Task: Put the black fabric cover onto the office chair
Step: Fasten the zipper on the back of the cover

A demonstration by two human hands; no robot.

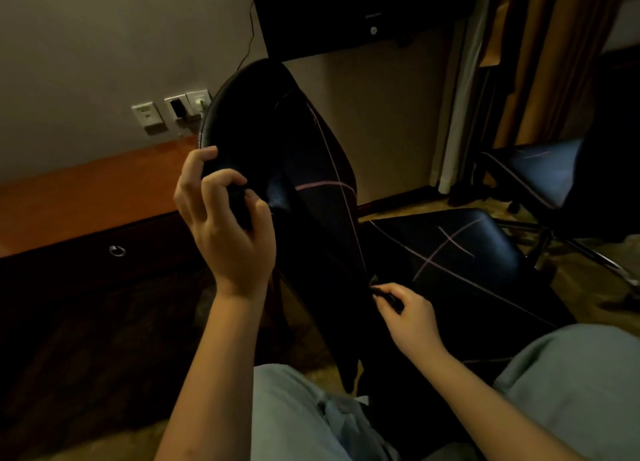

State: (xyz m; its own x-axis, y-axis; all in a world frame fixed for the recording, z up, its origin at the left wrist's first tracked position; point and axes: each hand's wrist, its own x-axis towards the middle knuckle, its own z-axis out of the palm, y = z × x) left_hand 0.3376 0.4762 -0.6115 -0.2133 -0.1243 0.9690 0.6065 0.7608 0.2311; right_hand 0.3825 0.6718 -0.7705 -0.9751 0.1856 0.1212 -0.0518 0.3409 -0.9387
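Office chair [221, 100]: directly in front of me, backrest running from 12 o'clock down toward centre, seat [485, 238] at 3 o'clock. A glossy rim shows bare along the backrest's 10 o'clock edge.

Black fabric cover [311, 183]: lies over the backrest, dark and matte with thin pink lines, hanging down between my knees at 6 o'clock. Light is dim, so I cannot tell whether the seat's pink-lined surface is cover or upholstery.

Handling, judged: light, limp, probably stretchy. It has no stiffness of its own and folds wherever it is unsupported. It is likely to slide on the slick rim, so the hem may creep back if let go. Best hold is at the hem or a seam, with fingers hooked under the edge and two holds set well apart to keep the opening spread.

Left hand [228, 232]: at 9 o'clock, fingers curled around the backrest edge, gripping fabric there.

Right hand [412, 315]: at 5 o'clock, fingertips pinching a small dark piece at the cover's lower edge. Tab or fold, I cannot tell.
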